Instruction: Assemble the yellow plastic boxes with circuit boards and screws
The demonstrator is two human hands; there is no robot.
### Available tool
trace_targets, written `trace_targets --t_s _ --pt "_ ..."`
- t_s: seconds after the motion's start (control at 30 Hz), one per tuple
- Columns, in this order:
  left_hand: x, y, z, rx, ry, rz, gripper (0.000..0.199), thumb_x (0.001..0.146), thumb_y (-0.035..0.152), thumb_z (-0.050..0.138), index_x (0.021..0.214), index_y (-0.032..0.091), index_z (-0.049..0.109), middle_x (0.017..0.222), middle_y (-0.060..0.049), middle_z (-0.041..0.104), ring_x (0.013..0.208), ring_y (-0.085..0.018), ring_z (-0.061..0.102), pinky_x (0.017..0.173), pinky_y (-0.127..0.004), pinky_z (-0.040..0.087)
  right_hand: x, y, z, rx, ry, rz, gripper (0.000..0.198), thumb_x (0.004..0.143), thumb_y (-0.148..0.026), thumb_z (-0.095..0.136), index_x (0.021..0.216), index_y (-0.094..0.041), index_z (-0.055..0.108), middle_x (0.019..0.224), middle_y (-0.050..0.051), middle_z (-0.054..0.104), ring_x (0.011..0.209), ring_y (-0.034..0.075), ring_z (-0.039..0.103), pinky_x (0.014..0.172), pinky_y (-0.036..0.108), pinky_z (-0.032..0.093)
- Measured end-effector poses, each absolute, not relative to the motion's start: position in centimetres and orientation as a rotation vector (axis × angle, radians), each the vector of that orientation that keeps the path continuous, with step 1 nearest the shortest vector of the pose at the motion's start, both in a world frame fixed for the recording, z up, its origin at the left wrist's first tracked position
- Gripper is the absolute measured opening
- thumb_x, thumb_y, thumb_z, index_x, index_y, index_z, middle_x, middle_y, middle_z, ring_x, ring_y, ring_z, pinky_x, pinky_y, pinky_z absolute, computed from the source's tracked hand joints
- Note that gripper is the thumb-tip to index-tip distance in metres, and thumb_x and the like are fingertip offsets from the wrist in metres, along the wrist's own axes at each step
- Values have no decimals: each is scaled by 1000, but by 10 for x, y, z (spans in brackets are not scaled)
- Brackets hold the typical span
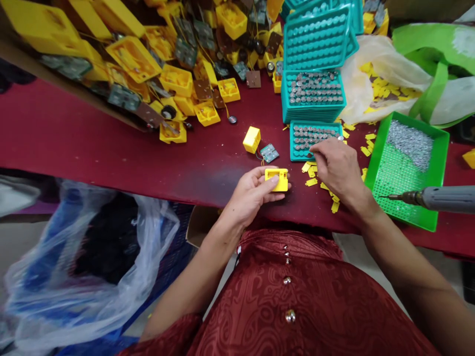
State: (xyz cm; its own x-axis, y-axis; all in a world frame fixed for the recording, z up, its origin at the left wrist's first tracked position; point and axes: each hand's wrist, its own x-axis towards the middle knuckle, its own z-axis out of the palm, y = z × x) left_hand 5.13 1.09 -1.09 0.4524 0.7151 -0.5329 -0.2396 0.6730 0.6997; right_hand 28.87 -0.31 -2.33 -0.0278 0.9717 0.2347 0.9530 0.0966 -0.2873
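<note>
My left hand [256,190] grips a small yellow plastic housing [282,184], its thumb resting across the recess. Thin wires run near it to a green circuit board [269,153] and a yellow box-shaped part [252,139] on the table. Over the lower edge of a teal tray [297,157], my right hand [336,163] has its thumb and fingertips pinched together. Whatever lies between them is too small to make out. Rows of small round silver parts [311,134] sit in that tray. Small yellow tabs [311,182] are scattered below it, beside my right hand.
Yellow housings with wired boards [178,81] heap at the back left. Stacked teal trays [313,111] stand behind. At right, a green basket [443,163] holds small metal pieces; a grey electric screwdriver [445,199] reaches over it. A plastic-lined blue crate [148,267] sits below left.
</note>
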Motion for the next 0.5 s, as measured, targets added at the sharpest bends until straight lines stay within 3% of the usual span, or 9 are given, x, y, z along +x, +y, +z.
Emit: trace_targets --t_s 0.23,0.37,0.5 --pt "59 11 -16 626 939 686 41 77 21 92 112 15 73 99 -5 82 82 -13 75 73 -22 61 285 4 -23 -2105 -2132 79 26 103 -23 51 91 -15 74 96 13 69 90 23 62 79 36 47" --pt "62 8 -15 629 920 701 43 78 17 87 118 15 72 109 -7 81 94 -15 76 84 -25 63 283 4 -19 -2230 -2057 143 23 102 -17 51 99 -13 73 108 18 70 101 26 65 91 40 52" --pt "65 6 -16 660 935 711 47 80 15 84 123 14 67 108 -7 79 94 -16 76 81 -25 63 284 2 -8 -2258 -1966 205 19 99 -15 56 101 -12 75 112 19 73 110 31 69 102 47 54"
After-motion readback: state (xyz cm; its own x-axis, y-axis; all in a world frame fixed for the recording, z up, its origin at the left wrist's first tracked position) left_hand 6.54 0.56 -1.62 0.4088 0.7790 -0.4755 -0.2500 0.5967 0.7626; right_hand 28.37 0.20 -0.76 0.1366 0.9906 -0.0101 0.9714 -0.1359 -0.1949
